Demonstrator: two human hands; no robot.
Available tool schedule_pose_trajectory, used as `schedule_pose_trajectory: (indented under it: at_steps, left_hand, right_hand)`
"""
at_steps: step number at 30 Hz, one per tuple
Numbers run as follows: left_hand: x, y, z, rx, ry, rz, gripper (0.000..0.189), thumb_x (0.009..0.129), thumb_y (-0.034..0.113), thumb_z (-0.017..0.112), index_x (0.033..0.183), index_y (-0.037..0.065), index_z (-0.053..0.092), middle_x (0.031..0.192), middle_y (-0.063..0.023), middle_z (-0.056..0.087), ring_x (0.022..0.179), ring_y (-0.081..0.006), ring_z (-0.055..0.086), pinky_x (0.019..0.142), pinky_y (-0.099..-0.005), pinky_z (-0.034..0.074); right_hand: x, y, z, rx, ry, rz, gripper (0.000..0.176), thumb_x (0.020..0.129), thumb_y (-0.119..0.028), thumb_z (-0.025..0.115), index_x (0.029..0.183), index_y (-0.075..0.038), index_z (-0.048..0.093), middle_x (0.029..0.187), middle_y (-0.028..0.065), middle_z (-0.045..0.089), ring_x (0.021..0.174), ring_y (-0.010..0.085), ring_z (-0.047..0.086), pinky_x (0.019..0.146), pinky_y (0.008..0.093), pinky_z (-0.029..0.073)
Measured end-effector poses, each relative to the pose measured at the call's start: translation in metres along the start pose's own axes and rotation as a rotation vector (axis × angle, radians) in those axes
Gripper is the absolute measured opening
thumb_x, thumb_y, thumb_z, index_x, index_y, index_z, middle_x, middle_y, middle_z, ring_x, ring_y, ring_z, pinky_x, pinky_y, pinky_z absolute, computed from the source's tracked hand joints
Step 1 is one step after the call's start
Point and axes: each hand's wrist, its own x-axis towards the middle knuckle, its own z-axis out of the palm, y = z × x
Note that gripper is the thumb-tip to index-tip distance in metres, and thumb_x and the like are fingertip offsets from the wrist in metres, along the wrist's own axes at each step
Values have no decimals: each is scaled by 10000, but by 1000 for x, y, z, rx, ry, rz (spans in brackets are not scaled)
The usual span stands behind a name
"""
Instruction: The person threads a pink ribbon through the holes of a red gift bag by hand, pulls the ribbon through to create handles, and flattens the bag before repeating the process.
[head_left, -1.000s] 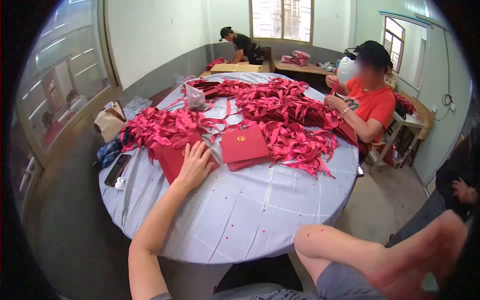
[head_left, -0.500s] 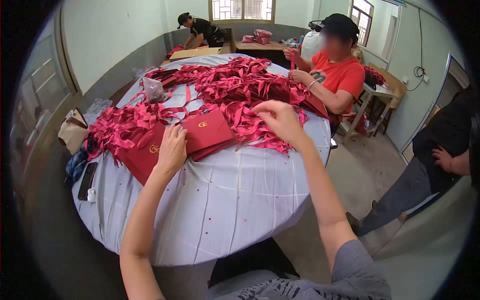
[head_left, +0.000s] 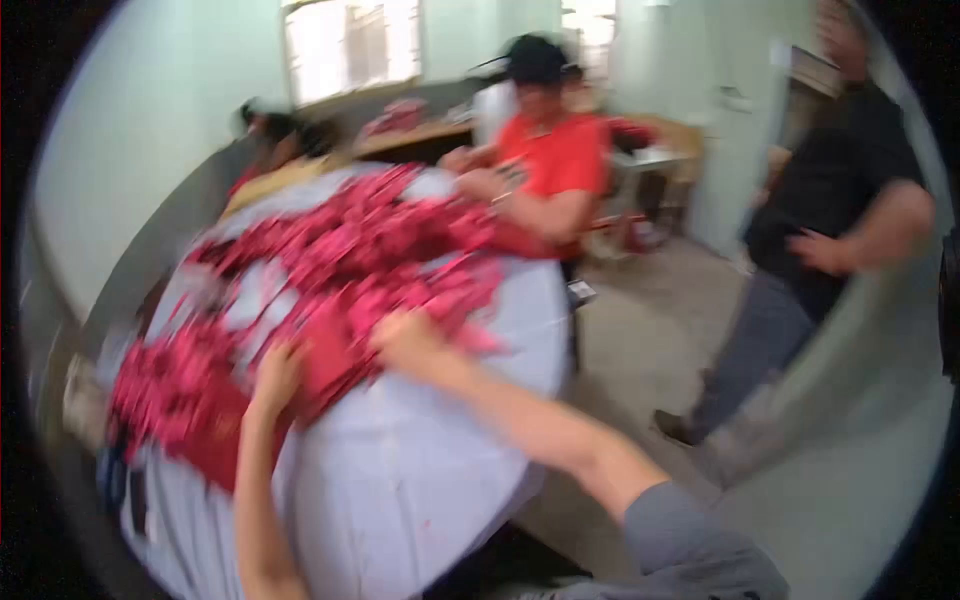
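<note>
The view is smeared by motion. My left hand is at the left edge of a red paper gift bag, its fingers too blurred to read. Beyond that bag's right edge, my right hand looks closed, knuckles up, among pink-red ribbons; what it pinches, if anything, is hidden. Another red bag lies under and left of my left hand, beside a heap of ribbon handles.
A round table with a pale cloth bears a large pile of ribboned bags. A person in a red shirt works across the table. Someone in black stands at the right. Another person bends near a cardboard box behind.
The head view has swung right, so the table appears further left and the standing person shows more fully. My right hand's fingers have gone from raised and parted to curled, beside the bag.
</note>
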Motion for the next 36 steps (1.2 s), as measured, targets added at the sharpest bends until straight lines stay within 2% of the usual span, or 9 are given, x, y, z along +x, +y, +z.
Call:
schedule_pose_trajectory:
  at_steps: [3,6,15,18,19,24,28,32,36]
  left_hand:
    - [11,-42,26,-164,87,-13,255,899,143,509,1080,-17,591,1095,-211,587,1046,-354,540,910,-409,423]
    - [14,-59,25,84,13,-95,386,961,177,413,1305,3,429,1328,-241,422,1241,-381,388,1049,-402,310]
    - [14,-24,4,-50,-141,-177,368,938,260,480,1166,-23,541,1154,-249,545,1107,-380,485,981,-429,363]
    - [11,-22,7,174,21,-155,538,897,348,542,1275,-24,452,1297,-256,460,1209,-381,421,1038,-401,319]
    - [14,-19,2,126,-100,-262,608,886,373,548,1327,-19,399,1351,-252,413,1254,-380,383,1062,-396,293]
    - [21,-47,16,5,-79,-286,675,826,408,611,1329,2,414,1316,-261,439,1238,-375,410,1042,-406,324]
    - [13,-39,14,82,198,-103,556,754,298,712,1188,9,520,1135,-207,482,1065,-344,477,926,-404,395]
    - [10,-9,2,-114,284,40,292,715,-50,631,976,-7,508,964,-136,475,917,-296,520,839,-360,429]
    - [4,8,2,-85,159,51,248,790,35,616,1015,-6,520,969,-164,508,923,-327,525,833,-382,427]
  right_hand:
    - [1,4,13,-96,-40,66,87,614,-203,619,653,-126,633,722,61,593,708,256,605,586,421,476]
    - [-1,-3,6,99,-66,158,90,686,-228,645,713,-142,648,837,33,574,877,219,561,752,396,385]
    - [-5,-3,8,-68,-52,133,102,733,-119,557,766,-123,652,836,39,579,868,216,553,777,374,384]
    - [-1,-5,3,-35,66,150,105,730,-115,539,780,-108,631,819,55,582,861,222,554,777,374,389]
    - [-1,-5,2,-14,79,184,117,727,-110,538,814,-98,616,803,66,583,851,228,560,774,374,388]
    - [6,-9,-14,-4,325,203,161,727,-46,521,872,-77,586,732,55,579,747,222,581,759,375,379]
    - [6,-11,-23,123,314,197,165,750,-42,524,886,-105,591,807,75,588,792,240,589,791,417,361]
    - [6,-13,-28,146,323,181,101,764,-68,534,845,-96,588,809,84,553,804,240,566,778,410,354]
    - [5,-13,-27,133,353,160,60,782,-96,577,842,-96,580,762,62,538,792,227,561,756,376,350]
